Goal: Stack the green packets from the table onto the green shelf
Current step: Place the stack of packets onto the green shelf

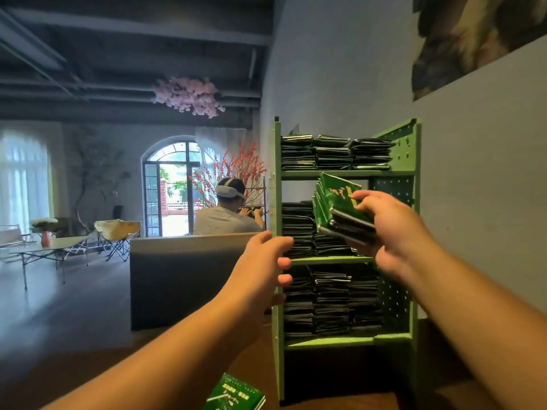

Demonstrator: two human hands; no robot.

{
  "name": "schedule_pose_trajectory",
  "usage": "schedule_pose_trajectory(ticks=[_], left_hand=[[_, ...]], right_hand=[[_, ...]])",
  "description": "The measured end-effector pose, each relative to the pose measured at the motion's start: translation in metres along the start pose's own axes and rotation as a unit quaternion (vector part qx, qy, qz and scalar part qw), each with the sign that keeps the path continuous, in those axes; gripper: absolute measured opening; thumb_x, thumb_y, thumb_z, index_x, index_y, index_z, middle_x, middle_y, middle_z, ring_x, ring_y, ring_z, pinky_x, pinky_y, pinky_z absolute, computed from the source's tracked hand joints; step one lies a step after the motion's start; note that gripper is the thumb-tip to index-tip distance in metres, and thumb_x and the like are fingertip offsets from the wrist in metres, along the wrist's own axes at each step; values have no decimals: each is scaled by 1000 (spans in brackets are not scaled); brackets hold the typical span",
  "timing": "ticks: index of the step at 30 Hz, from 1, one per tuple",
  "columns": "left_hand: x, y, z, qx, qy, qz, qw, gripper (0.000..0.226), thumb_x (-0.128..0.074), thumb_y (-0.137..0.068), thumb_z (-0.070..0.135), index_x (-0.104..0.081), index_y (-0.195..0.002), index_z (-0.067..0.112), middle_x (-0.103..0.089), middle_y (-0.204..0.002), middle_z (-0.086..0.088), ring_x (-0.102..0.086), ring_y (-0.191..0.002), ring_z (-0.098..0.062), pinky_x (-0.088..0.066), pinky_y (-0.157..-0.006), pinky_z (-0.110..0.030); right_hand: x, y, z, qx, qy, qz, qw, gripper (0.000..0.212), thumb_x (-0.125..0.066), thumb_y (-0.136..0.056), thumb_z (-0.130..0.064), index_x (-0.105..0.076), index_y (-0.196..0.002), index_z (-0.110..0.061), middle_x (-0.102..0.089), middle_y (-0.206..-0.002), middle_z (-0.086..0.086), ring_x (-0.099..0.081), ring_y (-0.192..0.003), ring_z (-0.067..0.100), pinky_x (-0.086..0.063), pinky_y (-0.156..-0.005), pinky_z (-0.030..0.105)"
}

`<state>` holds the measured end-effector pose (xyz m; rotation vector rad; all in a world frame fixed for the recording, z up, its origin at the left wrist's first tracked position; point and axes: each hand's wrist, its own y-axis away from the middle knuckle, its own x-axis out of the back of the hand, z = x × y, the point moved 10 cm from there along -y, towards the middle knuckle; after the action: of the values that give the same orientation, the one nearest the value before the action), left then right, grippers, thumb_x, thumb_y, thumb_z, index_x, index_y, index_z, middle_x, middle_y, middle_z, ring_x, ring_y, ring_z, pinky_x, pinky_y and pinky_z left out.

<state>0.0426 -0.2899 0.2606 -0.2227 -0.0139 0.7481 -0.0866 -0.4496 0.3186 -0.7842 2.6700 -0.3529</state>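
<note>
Green packets, a thick bundle of them, sat clamped in the fingers of the right hand, thumb over the printed top face and the rest curled beneath the stacked edges, tilted and held in the air just in front of the middle tier of the green shelf. The left hand was held out beside the shelf's near upright, fingers loosely bent and holding nothing; whether it touched the post could not be told.

The step in hand appeared to be the placing itself: a bundle lifted and carried to the shelf, not yet set down. All three tiers held rows of dark-edged piles; the middle tier's piles stood lower than the board above them, leaving room over the top. The next move would call for levelling the bundle and sliding it in over a pile on that tier, then letting go without dragging the packets underneath; the free hand looked placed to steady the frame or square the pile.

More packets lay on the desk at the bottom edge of the view, so loading seemed unfinished. Behind a grey partition, another person worked with their back turned.
</note>
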Motion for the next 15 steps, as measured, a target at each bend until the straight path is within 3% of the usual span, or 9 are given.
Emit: schedule_pose_trajectory(ticks=[6, 11, 15], left_hand=[[25, -5, -4, 1, -17, 29, 999, 44, -56, -101, 32, -45, -144, 32, -62, -115, -8, -62, -99, -24, -50, -89, -42], [38, -4, -9, 14, -15, 41, 999, 39, -56, -101, 26, -48, -140, 27, -64, -109, -9, -63, -99, -25, -51, -92, -43], [46, -4, -14, 20, -22, 45, 999, 38, -57, -101, 22, -48, -138, 26, -65, -104, -6, -63, -88, -21, -48, -87, -41]], right_hand=[[-7, -39, -19, -23, 49, 28, 998, 28, -52, -92, -12, -69, -114, -19, -68, -115, 12, -68, -91, 27, -57, -66, 38], [-17, -48, -24, -19, 108, 33, 993, 30, -53, -84, -14, -71, -108, -19, -61, -125, 12, -59, -113, 33, -58, -72, 43], [-25, -44, -17, -15, 133, 13, 991, 30, -51, -91, -12, -69, -115, -17, -66, -115, 13, -65, -92, 26, -56, -66, 36]])
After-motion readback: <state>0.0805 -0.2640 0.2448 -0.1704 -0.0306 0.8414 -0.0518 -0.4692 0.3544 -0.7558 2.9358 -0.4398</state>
